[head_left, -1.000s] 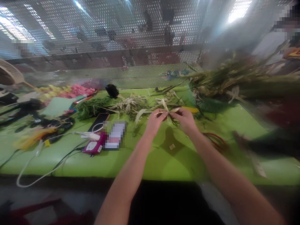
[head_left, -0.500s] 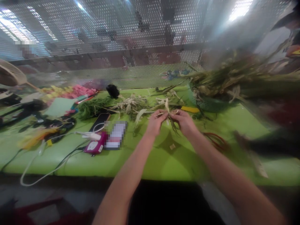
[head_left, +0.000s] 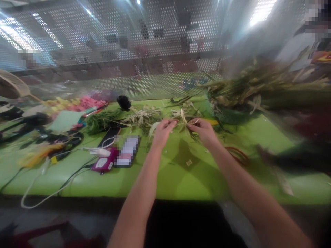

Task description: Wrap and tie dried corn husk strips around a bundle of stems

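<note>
My right hand [head_left: 203,130] pinches a small bundle of pale dry husk strips [head_left: 183,119] between thumb and fingers, its ends splaying up and down. Left of it, a short gap away, my left hand [head_left: 163,130] is closed with thumb and fingers together. Whatever lies in those fingers, if anything, is too small to make out. A broad pale husk leaf [head_left: 153,129] lies just beside the left hand. Behind both hands spreads a heap of cream dried husks [head_left: 144,115]. A yellow-handled tool [head_left: 213,122] shows partly behind my right hand.
A green basket [head_left: 227,115] heaped with long dry leaves [head_left: 238,86] stands at right. Left lie a phone [head_left: 127,151], a purple box [head_left: 104,162] with cables, green fibre [head_left: 99,122] and pink pieces [head_left: 91,102]. A red loop [head_left: 238,155] lies near my right forearm. A perforated screen [head_left: 165,65] rises behind.
My left hand has come away from the husk bundle and moved left. My right hand keeps hold of the bundle in nearly the same place.
</note>
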`<state>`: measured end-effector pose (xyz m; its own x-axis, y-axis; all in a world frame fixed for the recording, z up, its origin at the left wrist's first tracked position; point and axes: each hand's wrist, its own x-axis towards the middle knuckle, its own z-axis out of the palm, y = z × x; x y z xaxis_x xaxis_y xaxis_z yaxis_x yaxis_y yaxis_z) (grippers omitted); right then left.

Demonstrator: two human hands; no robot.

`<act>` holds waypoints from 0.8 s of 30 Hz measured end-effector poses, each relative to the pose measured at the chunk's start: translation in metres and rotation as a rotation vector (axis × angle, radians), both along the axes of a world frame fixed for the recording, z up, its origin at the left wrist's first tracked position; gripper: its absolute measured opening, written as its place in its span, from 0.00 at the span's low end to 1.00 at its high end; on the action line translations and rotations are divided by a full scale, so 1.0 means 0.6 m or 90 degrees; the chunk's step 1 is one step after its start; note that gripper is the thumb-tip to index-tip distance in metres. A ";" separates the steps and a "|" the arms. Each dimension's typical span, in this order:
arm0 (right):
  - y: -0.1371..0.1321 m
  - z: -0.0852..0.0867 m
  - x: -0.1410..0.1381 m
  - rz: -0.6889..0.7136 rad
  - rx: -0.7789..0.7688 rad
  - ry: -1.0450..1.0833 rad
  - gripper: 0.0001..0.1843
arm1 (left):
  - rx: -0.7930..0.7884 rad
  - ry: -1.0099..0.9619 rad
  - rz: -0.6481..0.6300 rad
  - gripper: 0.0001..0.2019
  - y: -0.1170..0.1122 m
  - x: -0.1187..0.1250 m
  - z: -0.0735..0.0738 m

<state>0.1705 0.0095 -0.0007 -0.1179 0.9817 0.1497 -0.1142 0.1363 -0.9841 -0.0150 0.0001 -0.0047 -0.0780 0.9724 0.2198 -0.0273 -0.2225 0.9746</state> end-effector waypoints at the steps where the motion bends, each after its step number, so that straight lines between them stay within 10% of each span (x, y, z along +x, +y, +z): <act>1: 0.000 0.000 -0.001 0.003 0.005 -0.002 0.21 | 0.026 0.060 -0.015 0.14 -0.003 0.003 0.003; 12: -0.006 -0.009 -0.011 0.005 -0.020 -0.018 0.17 | -0.051 -0.106 -0.051 0.11 0.000 0.042 -0.018; 17: -0.015 0.000 -0.002 -0.215 0.261 -0.152 0.05 | -0.069 -0.091 0.013 0.08 0.001 0.038 -0.017; 24: -0.016 -0.011 -0.005 -0.095 0.471 -0.314 0.08 | -0.069 -0.109 -0.019 0.06 -0.004 0.046 -0.012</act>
